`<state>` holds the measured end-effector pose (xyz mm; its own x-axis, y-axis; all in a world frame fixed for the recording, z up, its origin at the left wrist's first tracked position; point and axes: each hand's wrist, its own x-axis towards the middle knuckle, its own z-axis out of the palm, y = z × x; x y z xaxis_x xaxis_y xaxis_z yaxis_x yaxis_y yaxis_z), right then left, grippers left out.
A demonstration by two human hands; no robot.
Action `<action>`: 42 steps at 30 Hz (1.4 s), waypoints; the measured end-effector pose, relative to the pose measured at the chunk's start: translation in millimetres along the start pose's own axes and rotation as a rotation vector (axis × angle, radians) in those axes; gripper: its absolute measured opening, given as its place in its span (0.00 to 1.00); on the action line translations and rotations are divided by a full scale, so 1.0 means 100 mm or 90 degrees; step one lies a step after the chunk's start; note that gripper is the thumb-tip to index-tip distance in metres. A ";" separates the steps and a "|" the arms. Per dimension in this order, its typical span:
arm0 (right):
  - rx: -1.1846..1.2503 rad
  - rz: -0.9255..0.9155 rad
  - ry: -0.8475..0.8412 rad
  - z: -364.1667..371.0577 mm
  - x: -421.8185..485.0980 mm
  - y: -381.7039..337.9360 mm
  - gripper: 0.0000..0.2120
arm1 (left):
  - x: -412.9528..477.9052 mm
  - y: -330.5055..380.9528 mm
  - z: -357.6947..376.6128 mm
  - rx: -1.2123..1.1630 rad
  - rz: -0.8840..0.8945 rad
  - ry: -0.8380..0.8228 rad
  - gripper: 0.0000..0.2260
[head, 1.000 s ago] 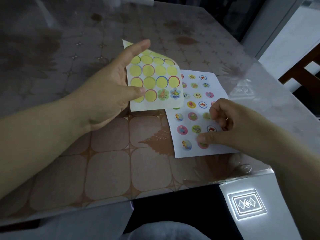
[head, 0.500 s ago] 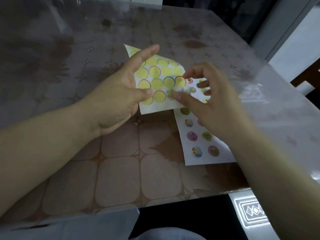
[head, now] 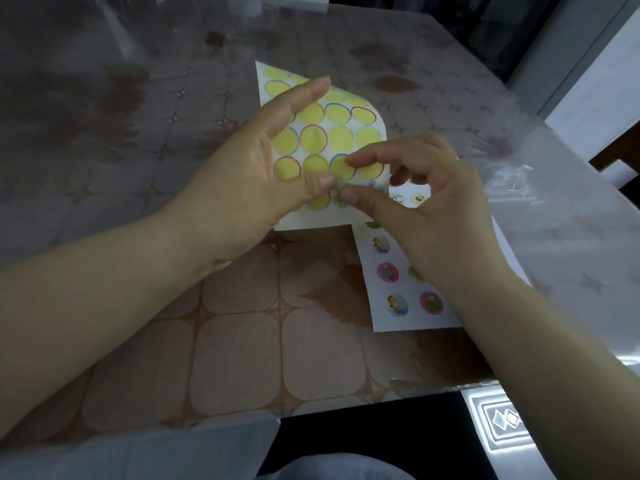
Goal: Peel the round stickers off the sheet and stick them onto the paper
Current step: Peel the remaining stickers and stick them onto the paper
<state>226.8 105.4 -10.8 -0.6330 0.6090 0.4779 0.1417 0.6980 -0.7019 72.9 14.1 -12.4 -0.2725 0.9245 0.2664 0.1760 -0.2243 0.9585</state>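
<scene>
Gripping the curled white sheet of yellow circles [head: 346, 133] in our left hand [head: 242, 188], we now pinch its greenish round sticker [head: 337, 197] with our right hand [head: 436, 216], back from the white paper [head: 398, 320] on the desk [head: 235, 341]; another peel starts.

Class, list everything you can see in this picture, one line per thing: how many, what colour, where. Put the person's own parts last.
sticker sheet: one, white with empty yellow circles, held up above the table, curling.
green sticker: one, greenish, bottom row of the sticker sheet, between the two thumbs.
paper: one, white, flat on the table, right of the sticker sheet, partly under the right hand.
stuck stickers: several showing, pink, blue and green, on the paper.
table: one, brown tile pattern under a clear cover.
left hand: one, holds the sticker sheet with its thumb on the front.
right hand: one, its fingers pinch at the green sticker.
</scene>
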 end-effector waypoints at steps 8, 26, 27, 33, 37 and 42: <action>-0.156 -0.131 0.099 0.04 0.01 0.05 0.07 | -0.02 0.06 0.05 -0.020 -0.013 0.008 0.27; -0.200 -0.176 0.133 0.07 0.01 0.05 0.06 | -0.03 0.06 0.02 -0.038 -0.064 0.033 0.25; -0.209 -0.185 0.139 0.08 0.01 0.04 0.06 | -0.03 0.06 0.03 -0.036 -0.060 0.034 0.25; -0.238 -0.237 0.159 0.09 0.00 0.00 0.04 | -0.02 0.10 0.06 -0.057 -0.066 0.056 0.24; -0.251 -0.250 0.167 0.10 -0.01 -0.01 0.04 | -0.02 0.11 0.06 -0.049 -0.085 0.070 0.24; -0.241 -0.246 0.144 0.10 0.00 -0.02 0.04 | -0.02 0.09 0.06 -0.060 -0.104 0.085 0.23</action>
<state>219.5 100.4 -14.8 -0.5202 0.3201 0.7918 0.2219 0.9459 -0.2366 80.9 12.3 -4.6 -0.4142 0.9034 0.1112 0.0310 -0.1081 0.9937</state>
